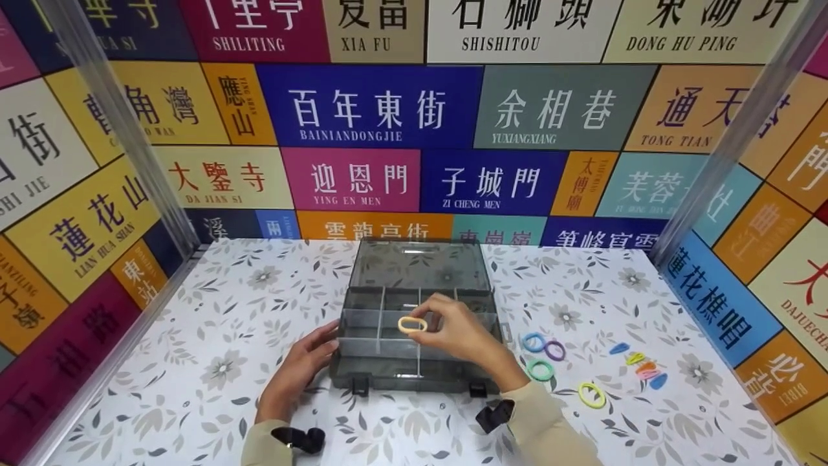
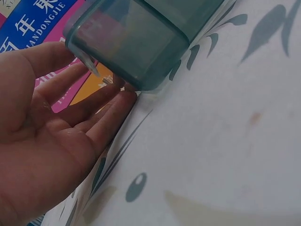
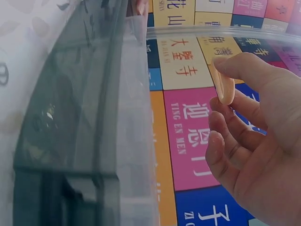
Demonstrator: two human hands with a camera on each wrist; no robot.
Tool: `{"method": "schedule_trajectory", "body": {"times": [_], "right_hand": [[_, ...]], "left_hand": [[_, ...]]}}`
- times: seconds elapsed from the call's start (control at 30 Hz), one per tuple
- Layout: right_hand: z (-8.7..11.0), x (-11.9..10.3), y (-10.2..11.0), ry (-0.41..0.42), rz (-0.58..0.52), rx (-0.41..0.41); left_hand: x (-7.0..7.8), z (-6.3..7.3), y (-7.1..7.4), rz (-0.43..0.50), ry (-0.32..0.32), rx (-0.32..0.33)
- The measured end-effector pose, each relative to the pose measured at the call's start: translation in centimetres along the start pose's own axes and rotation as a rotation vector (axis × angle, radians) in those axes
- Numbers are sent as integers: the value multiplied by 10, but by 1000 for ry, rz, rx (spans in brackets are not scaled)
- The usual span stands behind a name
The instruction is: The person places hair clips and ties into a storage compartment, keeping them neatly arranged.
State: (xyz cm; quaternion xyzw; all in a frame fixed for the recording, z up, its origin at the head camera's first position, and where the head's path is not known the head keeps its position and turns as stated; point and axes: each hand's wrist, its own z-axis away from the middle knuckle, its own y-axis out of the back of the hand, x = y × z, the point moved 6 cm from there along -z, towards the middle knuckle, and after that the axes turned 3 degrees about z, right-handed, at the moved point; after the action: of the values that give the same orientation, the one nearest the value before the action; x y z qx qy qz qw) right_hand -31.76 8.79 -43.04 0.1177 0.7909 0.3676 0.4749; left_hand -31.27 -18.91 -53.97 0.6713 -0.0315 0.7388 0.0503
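Note:
Over the compartments of a dark translucent divided storage box (image 1: 375, 366), my right hand (image 1: 456, 330) pinches a pale orange hair tie (image 1: 402, 327) between thumb and index finger. In the right wrist view, the hair tie (image 3: 227, 87) is squeezed into a narrow loop, while the other fingers (image 3: 217, 153) bend loosely below it. My left hand (image 1: 307, 362) touches the box's left side. The left wrist view shows that hand (image 2: 56, 122) with its thumb at the upper edge and its loosely extended fingertips near the bottom corner of the box (image 2: 127, 44).
The box lid (image 1: 420, 265) stands raised at the back. On the tabletop to the right lie a blue hair tie (image 1: 526, 343), a purple one (image 1: 561, 351), a green one (image 1: 532, 378) and a yellow one (image 1: 584, 404). Several small coloured hair clips (image 1: 647, 371) lie farther right.

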Motion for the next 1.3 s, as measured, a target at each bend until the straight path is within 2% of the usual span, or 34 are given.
{"method": "schedule_trajectory", "body": {"times": [0.27, 0.77, 1.0, 1.3], "right_hand": [[-3, -8, -23, 16, -8, -29], [-18, -23, -67, 37, -8, -49], [-22, -26, -83, 22, -25, -46], [-23, -24, -99, -12, -38, 1]], "left_hand": [[-3, 1, 0, 22, 0, -7], [-4, 1, -1, -30, 60, 18], [-5, 1, 0, -2, 47, 4], [-6, 1, 0, -18, 28, -13]]}}
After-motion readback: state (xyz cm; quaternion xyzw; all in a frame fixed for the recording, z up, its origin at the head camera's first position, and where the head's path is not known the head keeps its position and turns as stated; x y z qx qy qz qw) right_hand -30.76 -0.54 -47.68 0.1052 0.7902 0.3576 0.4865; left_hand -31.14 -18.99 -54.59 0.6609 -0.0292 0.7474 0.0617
